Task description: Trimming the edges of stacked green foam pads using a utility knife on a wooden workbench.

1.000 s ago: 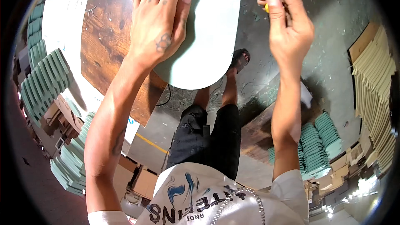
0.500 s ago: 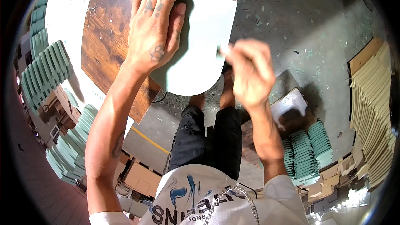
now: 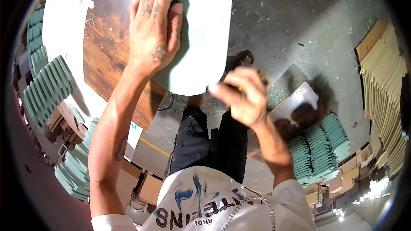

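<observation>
- The left hand (image 3: 156, 30) is pressed flat, fingers spread, on a pale sheet (image 3: 201, 42).
- The sheet is laid on a wooden table (image 3: 107, 55), its rounded end hanging over the edge.
- The right hand (image 3: 242, 96) is blurred and closed around a small yellow tool (image 3: 262, 76), just beside the sheet's lower end.
- Green stacks (image 3: 47, 90) are seen left of the table.

The left hand (image 3: 156, 34) lies flat and palm down, fingers stretched forward and close together, its forearm reaching straight up from the lower left. The right hand (image 3: 242, 96) is blurred, raised at mid-height with fingers curled in a loose grip, wrist bent.
</observation>
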### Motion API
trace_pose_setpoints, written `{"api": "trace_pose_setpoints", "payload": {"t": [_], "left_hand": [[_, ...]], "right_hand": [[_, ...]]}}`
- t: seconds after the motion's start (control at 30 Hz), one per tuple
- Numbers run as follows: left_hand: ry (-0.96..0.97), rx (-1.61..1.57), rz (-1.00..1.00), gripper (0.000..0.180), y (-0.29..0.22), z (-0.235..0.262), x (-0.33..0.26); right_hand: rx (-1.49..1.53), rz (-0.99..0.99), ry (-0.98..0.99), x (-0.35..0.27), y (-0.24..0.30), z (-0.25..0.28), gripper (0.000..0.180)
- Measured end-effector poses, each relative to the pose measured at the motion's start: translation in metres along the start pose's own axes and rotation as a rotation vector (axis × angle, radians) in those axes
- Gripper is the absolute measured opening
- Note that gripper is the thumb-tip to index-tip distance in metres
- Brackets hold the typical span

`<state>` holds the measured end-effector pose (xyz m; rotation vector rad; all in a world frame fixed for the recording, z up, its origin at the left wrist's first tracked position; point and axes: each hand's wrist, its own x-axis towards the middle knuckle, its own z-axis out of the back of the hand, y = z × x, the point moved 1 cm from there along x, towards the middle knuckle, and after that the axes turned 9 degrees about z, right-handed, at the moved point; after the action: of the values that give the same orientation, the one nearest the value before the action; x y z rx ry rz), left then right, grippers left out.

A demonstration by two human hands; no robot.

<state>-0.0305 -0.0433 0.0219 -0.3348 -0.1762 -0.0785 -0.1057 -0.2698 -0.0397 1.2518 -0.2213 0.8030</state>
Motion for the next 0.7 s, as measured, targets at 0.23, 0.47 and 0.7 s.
{"api": "trace_pose_setpoints", "payload": {"t": [0.23, 0.47, 0.7], "left_hand": [[-0.008, -0.028, -0.093, 0.029, 0.005, -0.006, -0.002], [-0.062, -0.066, -0.080, 0.026, -0.004, -0.008, -0.004], [-0.119, -0.089, -0.078, 0.027, 0.007, -0.012, -0.007]], "right_hand": [[-0.241, -0.122, -0.329, 0.036, -0.019, 0.000, 0.040], [-0.289, -0.318, -0.410, -0.013, 0.045, -0.047, 0.047], [-0.355, -0.512, -0.684, -0.015, 0.074, -0.097, 0.036]]}}
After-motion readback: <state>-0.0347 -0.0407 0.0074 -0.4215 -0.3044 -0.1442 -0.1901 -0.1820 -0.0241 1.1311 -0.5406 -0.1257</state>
